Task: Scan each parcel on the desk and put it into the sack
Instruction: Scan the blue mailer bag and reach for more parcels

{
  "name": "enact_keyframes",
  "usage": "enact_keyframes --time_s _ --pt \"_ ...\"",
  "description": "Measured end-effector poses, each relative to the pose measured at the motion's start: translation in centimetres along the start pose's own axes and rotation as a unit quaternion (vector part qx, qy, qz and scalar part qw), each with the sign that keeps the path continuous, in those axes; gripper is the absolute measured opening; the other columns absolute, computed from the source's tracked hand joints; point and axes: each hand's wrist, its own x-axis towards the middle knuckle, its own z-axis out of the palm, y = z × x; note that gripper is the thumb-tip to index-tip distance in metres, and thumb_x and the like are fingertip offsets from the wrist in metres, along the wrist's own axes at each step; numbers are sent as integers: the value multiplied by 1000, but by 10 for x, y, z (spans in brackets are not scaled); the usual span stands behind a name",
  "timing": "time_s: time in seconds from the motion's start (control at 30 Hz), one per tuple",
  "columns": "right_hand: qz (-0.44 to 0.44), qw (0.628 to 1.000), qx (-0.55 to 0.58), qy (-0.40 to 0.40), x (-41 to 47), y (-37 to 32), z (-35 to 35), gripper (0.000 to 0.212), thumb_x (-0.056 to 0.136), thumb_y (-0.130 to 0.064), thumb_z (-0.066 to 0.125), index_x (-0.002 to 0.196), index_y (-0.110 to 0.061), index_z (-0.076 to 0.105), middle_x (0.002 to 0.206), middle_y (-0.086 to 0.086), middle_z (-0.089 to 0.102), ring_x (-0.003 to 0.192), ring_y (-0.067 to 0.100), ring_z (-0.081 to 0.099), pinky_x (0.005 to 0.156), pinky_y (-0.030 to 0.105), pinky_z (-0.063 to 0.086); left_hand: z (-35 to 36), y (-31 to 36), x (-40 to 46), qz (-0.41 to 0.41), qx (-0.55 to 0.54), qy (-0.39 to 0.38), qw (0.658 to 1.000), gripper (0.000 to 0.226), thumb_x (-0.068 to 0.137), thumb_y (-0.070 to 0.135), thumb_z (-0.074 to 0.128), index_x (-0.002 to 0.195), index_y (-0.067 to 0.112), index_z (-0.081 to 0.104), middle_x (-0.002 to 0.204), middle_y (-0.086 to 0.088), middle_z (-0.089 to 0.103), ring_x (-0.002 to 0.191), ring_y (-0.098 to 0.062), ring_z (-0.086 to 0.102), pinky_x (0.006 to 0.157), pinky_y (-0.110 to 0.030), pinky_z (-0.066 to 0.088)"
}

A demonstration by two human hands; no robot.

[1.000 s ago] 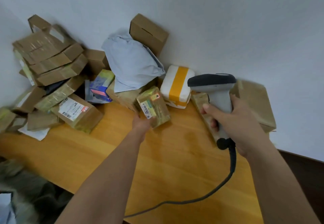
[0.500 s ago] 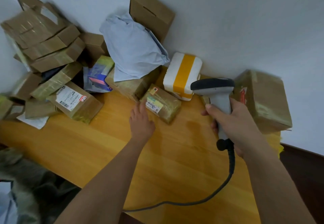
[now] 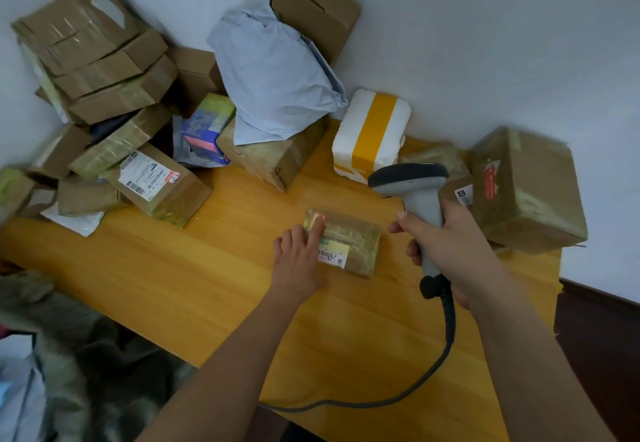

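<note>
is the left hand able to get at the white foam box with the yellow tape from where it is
Probably yes: the left hand rests on the small taped parcel, and only bare desk lies between it and the white foam box.

Bare desk (image 3: 173,285) front-left, parcel pile (image 3: 104,95) blocks back-left, box (image 3: 526,192) right

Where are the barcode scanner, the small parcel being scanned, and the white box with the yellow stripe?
barcode scanner (image 3: 408,178): head view, dark top of its head.
small parcel (image 3: 356,237): head view, taped top face.
white box (image 3: 372,130): head view, on its yellow stripe.
</note>
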Motion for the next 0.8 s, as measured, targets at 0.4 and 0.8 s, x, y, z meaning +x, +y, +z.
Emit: enact_keyframes --time_s 0.4,0.8 --pt "47 995 -85 -30 -12 9 14 29 97 -41 56 106 -13 57 104 20 67 64 18 56 62 35 48 5 -35 -1 44 -181 -66 980 107 67 31 84 149 26 16 161 6 9 149 -23 10 116 -50 20" --pt "22 981 -142 -131 -34 -21 32 34 102 -47 40 116 -21 57 95 3 67 62 12 60 64 33 49 1 -75 -55 -123 -461 65 876 116 62 8 90 150 9 16 135 -1 27 121 -10 34 93 -20 37"
